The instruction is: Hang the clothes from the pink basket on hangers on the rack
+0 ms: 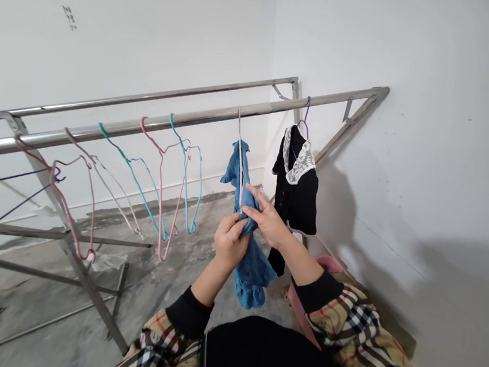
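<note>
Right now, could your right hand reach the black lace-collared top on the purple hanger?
Probably yes: the right hand sits close beside the black lace-collared top, nothing between them, but it is busy with the blue garment.

A black lace-collared blouse [295,180] and wire hangers [160,190] hang from a steel rack [208,115].

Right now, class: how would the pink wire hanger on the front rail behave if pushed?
The pink wire hanger looks thin and light, so it would probably swing. Its hook only sits over the smooth steel rail, so it may slide along.
</note>
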`<state>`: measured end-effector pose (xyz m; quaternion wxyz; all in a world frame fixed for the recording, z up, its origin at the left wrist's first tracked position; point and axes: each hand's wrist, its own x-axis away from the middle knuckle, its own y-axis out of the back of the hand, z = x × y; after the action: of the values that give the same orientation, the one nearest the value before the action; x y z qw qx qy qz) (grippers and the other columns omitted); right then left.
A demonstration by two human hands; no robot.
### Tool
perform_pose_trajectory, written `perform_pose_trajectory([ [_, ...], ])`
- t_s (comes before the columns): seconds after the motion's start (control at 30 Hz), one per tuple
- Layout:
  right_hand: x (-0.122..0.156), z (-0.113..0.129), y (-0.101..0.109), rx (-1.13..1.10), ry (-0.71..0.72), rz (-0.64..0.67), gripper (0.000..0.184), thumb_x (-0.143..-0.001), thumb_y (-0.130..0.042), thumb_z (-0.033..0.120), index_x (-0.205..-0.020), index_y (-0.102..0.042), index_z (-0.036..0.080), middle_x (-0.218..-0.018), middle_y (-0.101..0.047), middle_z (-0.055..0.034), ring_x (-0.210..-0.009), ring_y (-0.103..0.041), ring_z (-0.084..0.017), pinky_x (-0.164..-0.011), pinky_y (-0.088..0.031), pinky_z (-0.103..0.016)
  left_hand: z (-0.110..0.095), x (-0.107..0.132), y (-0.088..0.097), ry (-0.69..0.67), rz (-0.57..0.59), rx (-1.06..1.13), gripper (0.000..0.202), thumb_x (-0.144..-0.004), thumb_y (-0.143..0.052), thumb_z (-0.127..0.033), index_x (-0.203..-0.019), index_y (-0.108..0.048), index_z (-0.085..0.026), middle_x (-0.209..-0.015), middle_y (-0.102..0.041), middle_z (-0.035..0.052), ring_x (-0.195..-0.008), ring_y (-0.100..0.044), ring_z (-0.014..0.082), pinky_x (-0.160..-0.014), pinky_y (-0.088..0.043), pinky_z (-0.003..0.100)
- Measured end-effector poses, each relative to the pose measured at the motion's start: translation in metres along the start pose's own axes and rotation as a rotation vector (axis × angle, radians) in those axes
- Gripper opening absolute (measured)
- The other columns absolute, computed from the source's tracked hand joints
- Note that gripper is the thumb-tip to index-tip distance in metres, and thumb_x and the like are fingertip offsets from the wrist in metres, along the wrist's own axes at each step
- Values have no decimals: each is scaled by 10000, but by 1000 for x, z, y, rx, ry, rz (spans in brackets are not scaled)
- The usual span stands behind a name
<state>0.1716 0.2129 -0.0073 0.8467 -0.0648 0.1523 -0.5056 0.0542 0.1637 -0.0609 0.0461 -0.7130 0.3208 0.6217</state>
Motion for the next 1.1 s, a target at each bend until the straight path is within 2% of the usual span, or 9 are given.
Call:
perform_pose_trajectory([
  [0.13, -3, 5, 3, 177, 75, 64, 404, -778, -674, 407, -1132, -705, 214, -1130, -698, -41, -1033, -631, -195, -987, -491, -365, 0, -2, 2, -14, 22, 15, 221, -774, -585, -89, -912, -717, -200, -961, -722, 87, -834, -678, 193, -733, -563, 319],
  [0.23, -5, 9, 1, 202, 80, 58, 339, -745, -705, 407, -1009, -750, 198, -991, -722, -41, -924, -645, -188, -878, -524, -341, -1, -4, 5, -53, 13, 36, 223, -769, -592, -71, -919, -704, -191, -934, -719, 87, -808, -678, 190, -730, -550, 316],
  [0.4, -6, 11, -5, 74, -13, 2, 382, -645, -801, 366, -981, -745, 192, -813, -698, -7, -680, -594, -124, -661, -500, -259, -2, -3, 8, -121, -19, 22, 228, -772, -610, -77, -955, -683, -193, -918, -710, 77, -817, -676, 181, -724, -545, 294],
  [0.53, -5, 3, 0, -67, -56, -32, 472, -604, -832, 307, -1053, -716, 219, -766, -668, 24, -665, -577, -116, -657, -482, -249, 1, 1, 5, -98, 38, 31, 266, -751, -610, -66, -972, -682, -196, -982, -711, 86, -859, -675, 195, -741, -568, 308],
  [0.63, -7, -13, 11, -172, -74, -118, 547, -609, -818, 296, -1136, -674, 260, -831, -674, 36, -709, -578, -112, -698, -478, -243, 6, 4, -2, -39, 144, 47, 325, -738, -601, -43, -1016, -686, -190, -1059, -706, 99, -941, -675, 210, -823, -579, 336],
  [0.73, -10, -40, 24, -234, -158, -277, 630, -597, -779, 286, -1208, -628, 266, -863, -678, 34, -751, -589, -121, -720, -474, -246, 12, 12, -11, 48, 288, 107, 409, -728, -576, -9, -1076, -684, -197, -1096, -703, 93, -998, -675, 209, -881, -573, 345],
  [0.9, 2, -83, 39, -138, -377, -456, 607, -564, -673, 236, -1168, -651, 191, -700, -644, 22, -689, -586, -150, -658, -451, -267, 14, 29, -26, 237, 685, 263, 565, -673, -537, 41, -1144, -663, -245, -1185, -688, 51, -1055, -665, 192, -908, -560, 336],
  [1.0, 22, -89, 48, -114, -363, -462, 483, -563, -659, 240, -1038, -702, 168, -681, -655, 6, -691, -596, -160, -677, -453, -278, 7, 29, -29, 333, 855, 397, 504, -690, -591, -7, -1117, -675, -261, -1136, -702, 29, -955, -681, 179, -839, -565, 319],
  [1.1, 49, -75, 62, -41, -307, -417, 391, -602, -662, 278, -974, -724, 174, -679, -667, -3, -692, -606, -167, -687, -461, -283, -3, 19, -32, 352, 961, 562, 308, -733, -700, -173, -1030, -712, -253, -991, -724, 20, -837, -674, 169, -692, -556, 271],
])
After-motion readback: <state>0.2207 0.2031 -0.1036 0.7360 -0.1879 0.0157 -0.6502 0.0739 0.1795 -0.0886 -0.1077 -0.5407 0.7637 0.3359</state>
